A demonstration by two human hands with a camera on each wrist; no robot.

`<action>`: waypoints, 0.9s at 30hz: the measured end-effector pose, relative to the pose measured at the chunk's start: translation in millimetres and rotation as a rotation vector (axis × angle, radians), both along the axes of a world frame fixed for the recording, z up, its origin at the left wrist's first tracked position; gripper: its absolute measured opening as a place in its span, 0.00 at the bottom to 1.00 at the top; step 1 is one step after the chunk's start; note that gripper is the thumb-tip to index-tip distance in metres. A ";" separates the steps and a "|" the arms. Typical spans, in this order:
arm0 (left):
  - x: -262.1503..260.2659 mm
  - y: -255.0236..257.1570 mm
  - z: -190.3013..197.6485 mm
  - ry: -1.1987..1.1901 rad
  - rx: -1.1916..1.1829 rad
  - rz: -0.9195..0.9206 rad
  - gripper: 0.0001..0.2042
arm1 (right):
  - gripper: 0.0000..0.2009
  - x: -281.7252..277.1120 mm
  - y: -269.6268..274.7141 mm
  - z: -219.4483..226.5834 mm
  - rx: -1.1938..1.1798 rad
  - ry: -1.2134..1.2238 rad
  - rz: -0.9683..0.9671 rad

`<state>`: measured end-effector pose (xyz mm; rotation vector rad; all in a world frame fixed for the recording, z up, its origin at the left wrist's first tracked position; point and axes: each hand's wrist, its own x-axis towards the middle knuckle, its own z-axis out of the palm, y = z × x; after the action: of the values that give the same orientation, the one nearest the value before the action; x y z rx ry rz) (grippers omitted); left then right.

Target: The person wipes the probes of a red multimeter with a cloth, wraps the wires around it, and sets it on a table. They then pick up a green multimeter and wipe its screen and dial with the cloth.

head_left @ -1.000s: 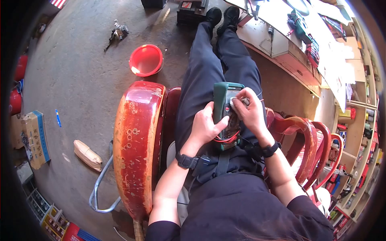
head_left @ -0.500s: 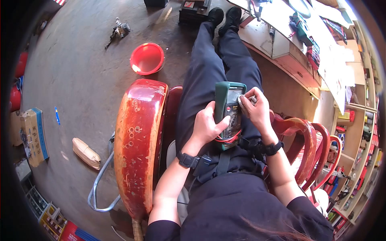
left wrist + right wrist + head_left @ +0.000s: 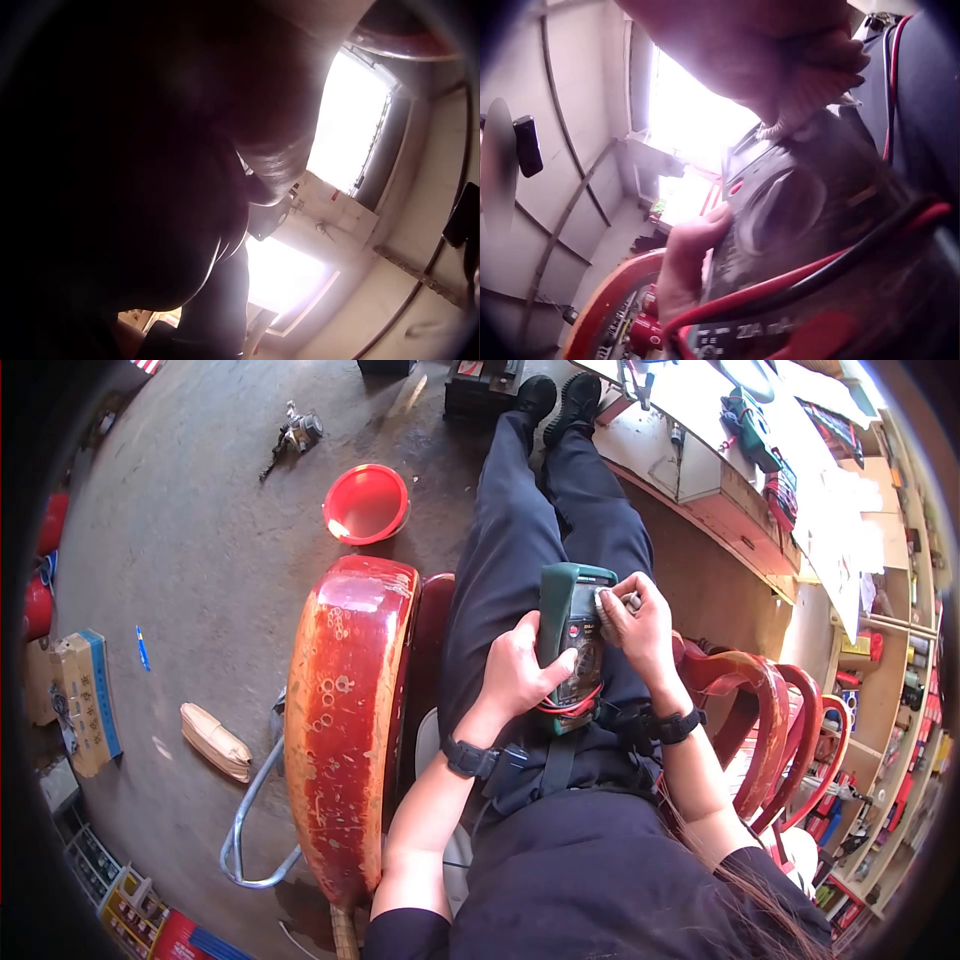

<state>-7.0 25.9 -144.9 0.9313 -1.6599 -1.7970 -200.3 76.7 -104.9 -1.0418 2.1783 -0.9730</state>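
A green-cased multimeter [image 3: 553, 615] lies tilted over my lap, its display toward the upper end. My left hand [image 3: 512, 675] grips its left side, with the thumb over the front near the dial. Between the fingertips of my right hand [image 3: 645, 630] is a bunched whitish cloth [image 3: 601, 601], pressed at the display's right part and covering some of it. The right wrist view shows the rotary dial [image 3: 791, 206] close up, with red and black test leads [image 3: 780, 283] crossing the meter's lower part. In the left wrist view the hand is mostly dark.
A worn red wooden armrest [image 3: 345, 720] stands to my left, and a red bucket [image 3: 366, 506] beyond it on the floor. At the upper right a workbench [image 3: 700, 420] bears another green meter [image 3: 752, 430]. Shelves [image 3: 880, 700] line the right side.
My right hand has shifted from the middle of the display toward its right side, cloth still pinched. The left hand keeps its grip, and the meter has moved slightly right.
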 end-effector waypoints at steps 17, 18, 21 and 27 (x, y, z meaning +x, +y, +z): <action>-0.6 -1.7 2.8 -0.034 -0.040 0.010 0.19 | 0.11 21.1 -13.1 4.3 -0.046 -0.034 -0.019; -1.2 -1.3 2.5 -0.049 -0.054 0.001 0.19 | 0.11 22.5 -13.7 6.8 -0.045 -0.034 -0.017; -2.9 -0.6 2.9 0.007 -0.035 0.054 0.20 | 0.12 25.8 -16.1 10.5 0.015 0.001 -0.027; -4.6 -0.8 3.5 0.022 -0.080 0.084 0.21 | 0.12 21.4 -14.6 -5.0 -0.022 -0.042 -0.025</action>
<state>-11.6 25.2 -141.4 0.9291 -1.6418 -1.6670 -178.9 62.1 -109.9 -0.9974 2.1558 -1.0235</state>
